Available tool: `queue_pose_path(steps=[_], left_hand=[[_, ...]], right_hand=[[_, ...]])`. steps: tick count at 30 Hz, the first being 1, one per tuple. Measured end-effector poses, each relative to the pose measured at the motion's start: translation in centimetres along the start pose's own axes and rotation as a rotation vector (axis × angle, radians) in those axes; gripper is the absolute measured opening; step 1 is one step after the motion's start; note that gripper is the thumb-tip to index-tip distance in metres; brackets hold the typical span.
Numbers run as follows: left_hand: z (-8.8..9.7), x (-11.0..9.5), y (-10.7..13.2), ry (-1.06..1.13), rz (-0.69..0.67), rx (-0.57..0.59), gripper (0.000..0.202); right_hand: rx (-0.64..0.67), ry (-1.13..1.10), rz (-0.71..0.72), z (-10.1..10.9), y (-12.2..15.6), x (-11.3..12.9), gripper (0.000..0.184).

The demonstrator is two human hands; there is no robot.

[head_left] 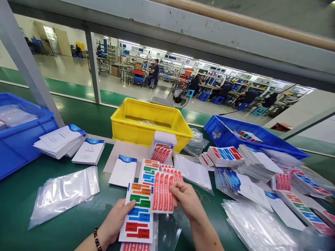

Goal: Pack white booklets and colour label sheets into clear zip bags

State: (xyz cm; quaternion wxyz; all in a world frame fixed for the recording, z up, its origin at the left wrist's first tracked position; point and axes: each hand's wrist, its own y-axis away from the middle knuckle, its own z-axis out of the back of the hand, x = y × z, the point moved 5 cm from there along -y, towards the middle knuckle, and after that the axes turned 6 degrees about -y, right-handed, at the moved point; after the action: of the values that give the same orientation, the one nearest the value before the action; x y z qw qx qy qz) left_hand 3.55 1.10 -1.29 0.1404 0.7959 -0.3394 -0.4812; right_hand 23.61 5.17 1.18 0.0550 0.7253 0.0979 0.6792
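Right hand (pixel 188 198) angles inward, fingers (pixel 176 191) pinching red stickers (pixel 162 192).

Running this remotely off a single head cam. It looks from just above and behind the left hand (pixel 115 219) and right hand (pixel 186 196), facing forward and steeply enough down that the grip sits low, near mid-frame, pretty close. I get the green bench (pixel 15 205) spreading either side of the grip, a yellow bin (pixel 131 134) beyond it, and the workshop floor (pixel 111 86) way past that. Slightly tilted too: the overhead beam (pixel 167 21) slopes down rightward above the grip.
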Motion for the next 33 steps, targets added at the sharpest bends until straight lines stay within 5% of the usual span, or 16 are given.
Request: queue_pose_path(steps=[3, 6, 10, 13, 18, 23, 25, 29, 33], left_hand=[[-0.2, 0.0, -0.4, 0.024, -0.107, 0.090, 0.043], [0.0, 0.3, -0.8, -0.015, -0.171, 0.125, 0.041], [0.4, 0.7, -0.9, -0.075, -0.160, 0.071, 0.042], [0.2, 0.6, -0.4, -0.109, -0.123, 0.082, 0.043], [-0.1, -0.2, -0.1, -0.331, -0.201, 0.177, 0.038], [1.1, -1.7, -0.3, -0.874, -0.446, -0.117, 0.016], [0.7, -1.9, -0.1, -1.032, -0.494, -0.087, 0.016], [-0.3, -2.0, 0.4, -1.097, -0.581, 0.080, 0.020], [-0.3, -2.1, 0.6, -0.996, -0.600, 0.079, 0.020]], right_hand=[[0.183, -0.005, -0.146, -4.8, 1.0, -1.9, 0.041], [0.180, 0.096, -0.185, -6.5, 1.3, -3.4, 0.037], [0.057, 0.246, -0.068, -5.3, 0.8, -3.6, 0.032], [-0.075, 0.131, 0.087, -3.9, 0.5, -2.1, 0.026], [0.223, -0.183, -0.038, -4.8, 0.2, -1.5, 0.031], [-0.221, -0.377, 0.118, -0.8, -1.1, -0.8, 0.035], [-0.301, -0.451, 0.155, -0.1, -1.3, -0.7, 0.037], [-0.214, -0.395, 0.116, -1.1, -1.3, -0.9, 0.034], [-0.144, -0.283, 0.085, -1.5, -1.2, -0.9, 0.035]])
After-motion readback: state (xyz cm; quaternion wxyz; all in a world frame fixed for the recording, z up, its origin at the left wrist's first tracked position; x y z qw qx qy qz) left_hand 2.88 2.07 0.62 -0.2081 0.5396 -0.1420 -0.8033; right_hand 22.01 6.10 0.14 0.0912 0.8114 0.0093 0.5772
